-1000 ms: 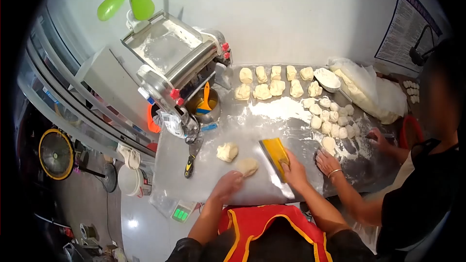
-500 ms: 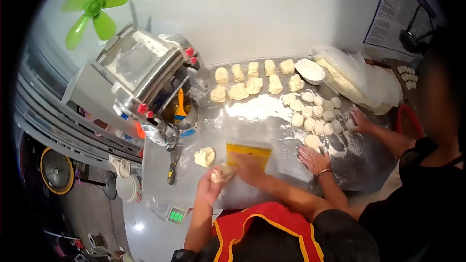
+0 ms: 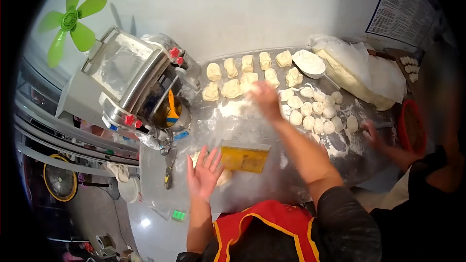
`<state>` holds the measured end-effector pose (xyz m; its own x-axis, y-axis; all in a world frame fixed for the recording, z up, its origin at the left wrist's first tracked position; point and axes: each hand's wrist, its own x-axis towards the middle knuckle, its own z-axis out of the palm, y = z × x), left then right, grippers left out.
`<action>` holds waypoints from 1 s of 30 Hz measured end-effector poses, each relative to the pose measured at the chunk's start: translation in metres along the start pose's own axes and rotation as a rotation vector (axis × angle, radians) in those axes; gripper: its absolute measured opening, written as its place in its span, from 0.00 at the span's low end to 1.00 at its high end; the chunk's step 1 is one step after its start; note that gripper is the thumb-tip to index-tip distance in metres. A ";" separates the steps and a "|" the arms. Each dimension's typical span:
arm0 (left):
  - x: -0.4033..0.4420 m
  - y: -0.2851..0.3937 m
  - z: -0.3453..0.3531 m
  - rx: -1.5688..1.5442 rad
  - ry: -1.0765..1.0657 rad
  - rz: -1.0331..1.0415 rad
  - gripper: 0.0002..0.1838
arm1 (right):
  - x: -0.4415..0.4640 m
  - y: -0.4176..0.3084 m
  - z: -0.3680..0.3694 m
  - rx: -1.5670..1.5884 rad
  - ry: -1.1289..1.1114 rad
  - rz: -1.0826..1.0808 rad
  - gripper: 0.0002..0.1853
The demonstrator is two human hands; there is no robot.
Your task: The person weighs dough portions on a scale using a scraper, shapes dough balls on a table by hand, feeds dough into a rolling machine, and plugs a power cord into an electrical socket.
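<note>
My left hand [image 3: 204, 177] is raised near the table's front edge, palm up with fingers spread and nothing in it. Behind its fingers a dough lump [image 3: 195, 157] is partly hidden. A smaller piece of dough [image 3: 224, 178] lies just right of my palm. A yellow dough scraper [image 3: 245, 159] rests on the metal table beside it. My right hand [image 3: 265, 99] is stretched forward over the white flour [image 3: 235, 108], close to the rows of dough pieces [image 3: 231, 88]. Motion blurs its fingers, so their grip cannot be made out.
A dough roller machine [image 3: 131, 75] stands at left, with a pot [image 3: 182, 119] holding an orange brush. Several small dough balls [image 3: 318, 108], a flour bowl [image 3: 309, 64] and a bagged dough mass [image 3: 354, 80] are at right. A co-worker's hand [image 3: 374, 138] is near a red basin [image 3: 411, 126].
My right hand has let go of the scraper and reached forward to the flour. My left hand has released its dough piece onto the table and opened. The co-worker's nearer hand has withdrawn.
</note>
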<state>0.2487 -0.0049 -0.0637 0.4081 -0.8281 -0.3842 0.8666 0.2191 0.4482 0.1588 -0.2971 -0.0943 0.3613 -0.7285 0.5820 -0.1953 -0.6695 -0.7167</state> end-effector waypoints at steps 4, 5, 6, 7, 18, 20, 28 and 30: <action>-0.009 0.002 -0.042 0.099 0.101 -0.014 0.30 | 0.066 0.111 -0.101 -0.241 0.164 0.408 0.13; -0.013 0.001 -0.053 0.137 0.180 0.000 0.29 | 0.071 0.142 -0.131 -0.315 0.168 0.431 0.12; -0.017 0.000 -0.064 0.175 0.264 0.015 0.28 | 0.069 0.175 -0.155 -0.407 0.269 0.326 0.12; -0.018 -0.001 -0.075 0.253 0.350 0.027 0.26 | 0.067 0.214 -0.178 -0.485 0.273 0.414 0.12; 0.002 -0.017 -0.070 0.757 0.692 0.051 0.17 | 0.077 0.353 -0.260 -1.036 -0.036 0.561 0.10; 0.007 -0.020 -0.075 0.880 0.700 0.097 0.18 | 0.078 0.379 -0.267 -1.044 -0.110 0.429 0.11; 0.007 -0.041 -0.066 2.093 0.221 0.267 0.43 | 0.108 0.348 -0.258 -1.207 -0.495 0.496 0.13; 0.011 -0.050 -0.080 2.148 0.179 0.343 0.44 | 0.126 0.267 -0.219 -1.237 -0.499 0.405 0.14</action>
<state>0.2324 0.0158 -0.1548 0.5589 -0.8221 -0.1082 -0.7264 -0.5484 0.4142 -0.0479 -0.5998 -0.1282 0.3184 -0.9473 0.0341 -0.9384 -0.3099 0.1528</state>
